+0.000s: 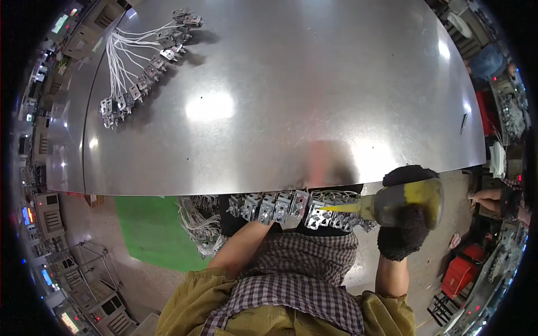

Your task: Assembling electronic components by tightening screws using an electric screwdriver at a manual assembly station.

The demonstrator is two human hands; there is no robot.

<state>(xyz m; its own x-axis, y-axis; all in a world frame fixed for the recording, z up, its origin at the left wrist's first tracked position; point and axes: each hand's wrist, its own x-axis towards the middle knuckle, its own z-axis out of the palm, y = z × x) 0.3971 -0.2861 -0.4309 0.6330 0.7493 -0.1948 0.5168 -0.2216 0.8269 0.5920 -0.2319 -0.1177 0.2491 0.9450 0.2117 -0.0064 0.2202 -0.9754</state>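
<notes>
In my right hand (pixel 402 238), which wears a fuzzy black glove, is a squeeze bottle (pixel 431 196) tipped to the left. The bottle has yellow stuff inside, and its thin yellow nozzle (pixel 342 208) reaches one of several small silver metal assemblies (pixel 318 217). These sit in a row over my lap, just below the table edge. My left hand (pixel 268 225) reaches under the left part of the row; its fingers are hidden behind the metal pieces, so their grip does not show. White wires (pixel 204 227) hang in a bundle left of the row.
A wide steel table (pixel 291 84) lies in front of me. At its far left rests a fanned bunch of similar metal assemblies (pixel 143 84) on white wires. A green mat (pixel 145 235) covers floor at left. Shelves, a red bin (pixel 464 271) and another person (pixel 499 199) appear around the edges.
</notes>
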